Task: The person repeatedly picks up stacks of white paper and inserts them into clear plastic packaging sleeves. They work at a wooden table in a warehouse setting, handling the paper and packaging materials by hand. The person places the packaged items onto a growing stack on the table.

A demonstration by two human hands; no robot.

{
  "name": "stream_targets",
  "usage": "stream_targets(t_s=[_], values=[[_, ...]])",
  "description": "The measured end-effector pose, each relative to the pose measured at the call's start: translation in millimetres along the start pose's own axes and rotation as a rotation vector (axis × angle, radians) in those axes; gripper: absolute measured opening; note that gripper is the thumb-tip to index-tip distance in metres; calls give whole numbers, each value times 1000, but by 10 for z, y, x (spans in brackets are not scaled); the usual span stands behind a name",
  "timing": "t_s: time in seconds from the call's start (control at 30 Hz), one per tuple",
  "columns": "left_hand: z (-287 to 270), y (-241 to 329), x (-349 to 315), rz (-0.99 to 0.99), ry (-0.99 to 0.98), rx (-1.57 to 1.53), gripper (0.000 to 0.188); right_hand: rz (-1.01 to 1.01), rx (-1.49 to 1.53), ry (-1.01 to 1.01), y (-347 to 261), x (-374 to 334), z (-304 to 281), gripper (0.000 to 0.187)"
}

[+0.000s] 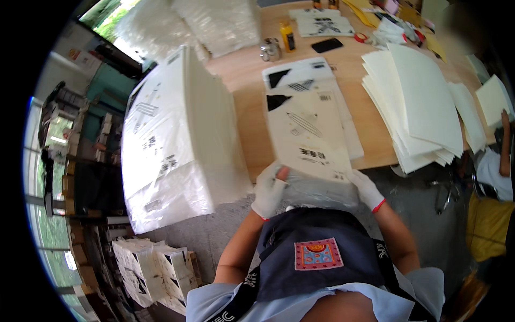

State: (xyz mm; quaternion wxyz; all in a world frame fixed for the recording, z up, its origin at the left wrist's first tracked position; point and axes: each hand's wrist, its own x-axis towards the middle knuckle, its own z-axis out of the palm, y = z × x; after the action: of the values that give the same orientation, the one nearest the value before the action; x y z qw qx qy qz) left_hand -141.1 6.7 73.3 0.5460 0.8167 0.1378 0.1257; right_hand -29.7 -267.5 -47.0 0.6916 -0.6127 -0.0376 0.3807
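Observation:
A cream paper pad [308,126] with a printed pencil drawing lies in front of me, its near end reaching past the table edge. Loose clear plastic of its bag [322,194] hangs crumpled at that near end. My left hand [270,191], in a white glove, closes on the bag's left side, thumb on top. At the right near corner my right hand [367,190], also gloved, has its fingers closed on the bag's other side. Partly under the pad lie white printed plastic bags [347,118].
A tall stack of bagged pads [161,139] stands at left; loose cream sheets [424,107] fan out at right. Behind are a yellow bottle [288,37], a black phone [327,45] and a metal object [270,50]. Wrapped stacks [153,273] sit low left. Another person's hand [505,119] shows far right.

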Motion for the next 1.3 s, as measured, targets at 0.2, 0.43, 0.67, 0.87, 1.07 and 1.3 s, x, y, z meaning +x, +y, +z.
stream_targets(t_s=[0.2, 0.43, 0.67, 0.87, 1.07, 1.3], values=[[-754, 1318, -329, 530, 88, 540, 17, 78, 575, -439, -183, 475, 1008, 47], [-2399, 1243, -634, 341, 1194, -201, 25, -336, -156, -615, -2082, 879, 2667, 40], [-2723, -324, -849, 147, 1053, 237, 38, -418, -560, -491, -2207, 756, 2990, 52], [-859, -2166, -1106, -309, 737, -395, 24, -82, -250, -655, -1274, 438, 2142, 43], [471, -911, -27, 246, -75, 380, 16, 134, -287, -337, -77, 60, 943, 33], [1136, -728, 1036, 152, -318, 753, 22, 121, -156, 30, 98, -420, 457, 32]])
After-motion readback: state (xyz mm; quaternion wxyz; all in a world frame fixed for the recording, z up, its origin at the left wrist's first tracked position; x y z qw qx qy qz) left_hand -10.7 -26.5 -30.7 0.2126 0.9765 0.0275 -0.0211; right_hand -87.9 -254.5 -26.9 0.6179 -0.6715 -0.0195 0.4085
